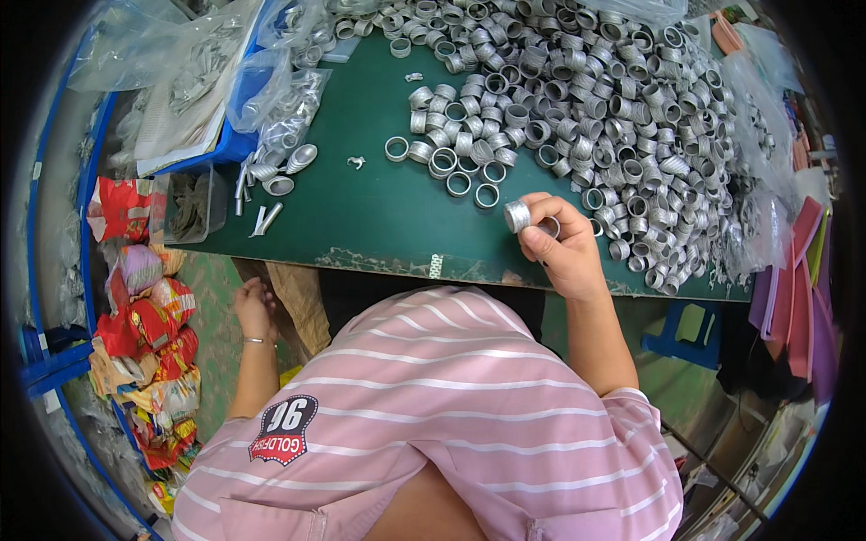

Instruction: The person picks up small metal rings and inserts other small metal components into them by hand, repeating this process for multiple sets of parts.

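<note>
My right hand (570,251) is raised over the front edge of the table, closed on silver metal rings. One ring (517,216) is pinched at the fingertips, and another ring (548,228) shows among the curled fingers. Just beyond it, a large heap of similar short metal rings (577,108) spreads over the green tabletop (352,198). Several loose rings (458,184) lie at the heap's near left side. My left hand (256,307) hangs beside the table's front edge at the left, fingers loosely bent and apart, with nothing visible in it.
At the left stand a blue tray (236,135) with papers and bags, a clear plastic box (191,207), and several metal tubes and oval pieces (279,185). Colourful packages (158,325) are stacked beside the table. Plastic bags (767,135) border the heap at right, above a blue stool (683,334).
</note>
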A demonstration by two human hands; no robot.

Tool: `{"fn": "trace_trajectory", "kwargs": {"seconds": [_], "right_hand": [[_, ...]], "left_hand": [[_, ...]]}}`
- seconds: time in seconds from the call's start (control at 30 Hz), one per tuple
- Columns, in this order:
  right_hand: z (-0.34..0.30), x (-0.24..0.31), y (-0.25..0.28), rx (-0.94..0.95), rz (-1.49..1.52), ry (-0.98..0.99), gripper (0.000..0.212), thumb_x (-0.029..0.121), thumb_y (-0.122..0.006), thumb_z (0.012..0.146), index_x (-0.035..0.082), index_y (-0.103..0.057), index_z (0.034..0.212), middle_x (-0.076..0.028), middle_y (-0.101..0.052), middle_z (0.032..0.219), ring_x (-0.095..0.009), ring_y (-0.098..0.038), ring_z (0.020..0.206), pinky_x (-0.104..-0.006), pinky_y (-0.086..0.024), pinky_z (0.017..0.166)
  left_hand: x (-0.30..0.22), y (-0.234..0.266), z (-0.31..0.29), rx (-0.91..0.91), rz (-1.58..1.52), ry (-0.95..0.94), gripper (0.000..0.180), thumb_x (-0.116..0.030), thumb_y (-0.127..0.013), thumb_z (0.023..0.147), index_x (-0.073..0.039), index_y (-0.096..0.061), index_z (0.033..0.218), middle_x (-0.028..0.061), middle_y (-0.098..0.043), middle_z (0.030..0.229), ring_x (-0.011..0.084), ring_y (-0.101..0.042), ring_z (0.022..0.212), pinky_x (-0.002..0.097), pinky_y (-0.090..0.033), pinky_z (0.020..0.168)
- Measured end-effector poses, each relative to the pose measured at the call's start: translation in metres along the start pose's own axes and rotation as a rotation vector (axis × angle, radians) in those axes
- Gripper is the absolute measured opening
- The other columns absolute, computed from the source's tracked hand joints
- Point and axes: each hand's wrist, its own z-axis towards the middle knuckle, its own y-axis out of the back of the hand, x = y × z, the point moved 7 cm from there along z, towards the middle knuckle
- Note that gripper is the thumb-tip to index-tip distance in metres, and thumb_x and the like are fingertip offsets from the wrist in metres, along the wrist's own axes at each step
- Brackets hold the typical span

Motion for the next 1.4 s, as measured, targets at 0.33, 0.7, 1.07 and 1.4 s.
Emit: {"fn": "trace_trajectory", "kwargs": {"seconds": [0.33,0.7,1.07,1.4], "right_hand": [[-0.008,0.020,-0.016,0.030,-0.017,0.257,0.022,-0.009,-0.064,0.073,0.006,-0.051,0.083,-0.017,-0.058,0.110,-0.009,-0.053,0.078,-0.0235,-0.044,0.072],[-0.002,0.037,-0.059,0.041,-0.482,0.497,0.023,-0.013,-0.062,0.064,0.007,-0.056,0.075,-0.013,-0.063,0.103,-0.018,-0.056,0.073,-0.0286,-0.044,0.067],[0.003,0.000,-0.024,-0.138,0.300,-0.095,0.016,0.005,-0.056,0.087,0.006,-0.045,0.099,-0.016,-0.058,0.096,-0.016,-0.060,0.070,-0.0213,-0.048,0.045],[0.002,-0.021,-0.046,0.187,0.913,-0.154,0.024,0.021,-0.059,0.084,0.009,-0.049,0.103,-0.016,-0.055,0.101,-0.029,-0.059,0.093,-0.0308,-0.052,0.053]], "left_hand": [[0.039,-0.035,0.013,0.311,0.768,-0.262,0.031,-0.015,-0.053,0.081,0.004,-0.058,0.105,0.0207,-0.062,0.104,0.0312,-0.059,0.097,0.0382,-0.046,0.080],[-0.141,-0.204,-0.176,1.319,0.138,-0.068,0.038,-0.009,-0.054,0.087,0.000,-0.044,0.122,0.0166,-0.062,0.102,0.0185,-0.064,0.083,0.0244,-0.050,0.064],[-0.164,-0.269,-0.206,1.267,-0.061,-0.746,0.070,0.009,-0.068,0.070,-0.002,-0.033,0.130,0.0146,-0.057,0.110,0.0209,-0.056,0.104,0.0320,-0.047,0.086],[-0.178,-0.261,-0.220,1.208,-0.030,-1.081,0.069,0.007,-0.065,0.072,-0.002,-0.031,0.132,0.0173,-0.052,0.119,0.0245,-0.051,0.111,0.0340,-0.043,0.089]]}}
